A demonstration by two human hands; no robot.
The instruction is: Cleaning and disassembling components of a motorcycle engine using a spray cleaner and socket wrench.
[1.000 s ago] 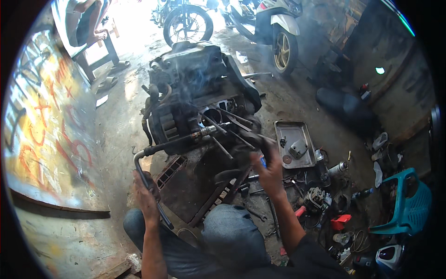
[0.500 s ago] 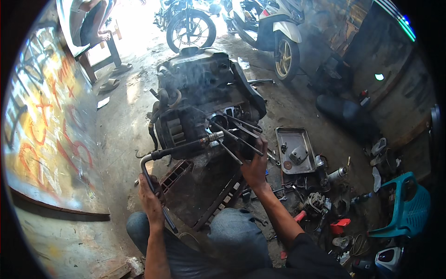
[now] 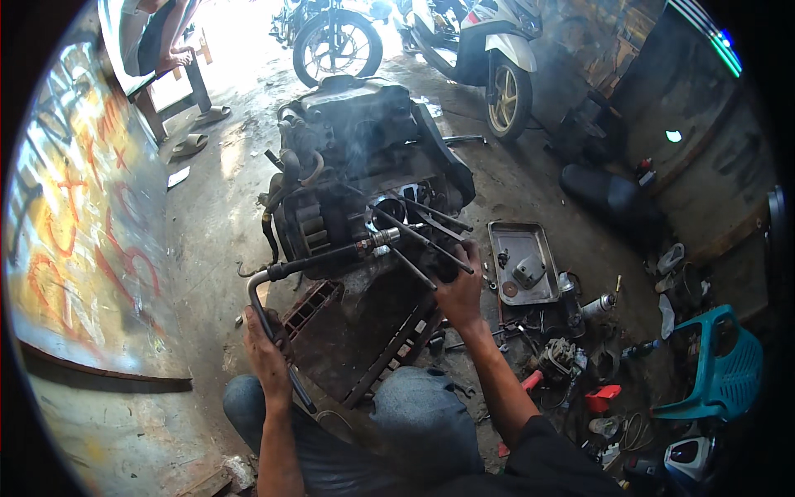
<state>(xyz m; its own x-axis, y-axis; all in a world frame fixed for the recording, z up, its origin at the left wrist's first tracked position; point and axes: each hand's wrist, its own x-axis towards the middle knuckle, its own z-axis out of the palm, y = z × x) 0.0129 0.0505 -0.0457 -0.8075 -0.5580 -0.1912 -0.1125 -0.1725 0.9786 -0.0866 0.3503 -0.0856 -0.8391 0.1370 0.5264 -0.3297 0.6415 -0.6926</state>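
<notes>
My left hand [image 3: 267,344] is wrapped round the lower arm of a bent dark pipe tool [image 3: 258,302]. Its straight part has a black sleeve [image 3: 319,261] and ends in a silver nozzle-like tip [image 3: 383,238] at the opening of a motorcycle engine [image 3: 339,178]. Several long metal studs [image 3: 414,269] stick out of the engine toward me. My right hand [image 3: 460,290] is beside the stud ends, its fingers curled in by a flat grey metal strip [image 3: 443,226] and a dark part; what it grips is mostly hidden. Thin smoke hangs over the engine.
A metal tray [image 3: 525,263] with parts lies right of the engine, loose tools and a carburetor-like part [image 3: 559,356] nearer. A teal plastic chair [image 3: 716,364] is at right, a painted wall [image 3: 108,240] at left. Motorcycles [image 3: 507,83] and a seated person [image 3: 157,37] are beyond.
The whole view has shifted slightly. My right hand sits a little lower beside the studs. My left hand keeps its hold on the pipe tool, its tip still at the engine opening.
</notes>
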